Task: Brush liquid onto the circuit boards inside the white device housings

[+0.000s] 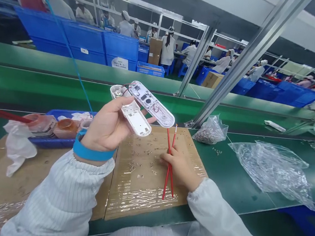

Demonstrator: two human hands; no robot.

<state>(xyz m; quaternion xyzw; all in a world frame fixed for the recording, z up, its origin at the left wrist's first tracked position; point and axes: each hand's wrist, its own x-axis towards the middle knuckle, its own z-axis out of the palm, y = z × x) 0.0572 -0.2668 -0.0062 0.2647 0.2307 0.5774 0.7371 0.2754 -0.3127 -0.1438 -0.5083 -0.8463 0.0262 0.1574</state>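
My left hand [108, 125] is raised and closed around an opened white plastic device [143, 107]; its two shell halves are spread apart, and a circuit board and wires show inside. A blue band circles that wrist. My right hand [178, 167] rests on a taped cardboard sheet [144, 184] and pinches two thin red brushes [169, 161], tips pointing up toward the device. Several small metal parts [138, 157] lie scattered on the cardboard between my hands.
A blue tray [55, 142] with small glue pots and a white cloth [17, 145] sits at left. A bag of small parts [211, 131] and crumpled clear plastic [274, 167] lie at right. A green conveyor [49, 90] runs behind; other workers stand far off.
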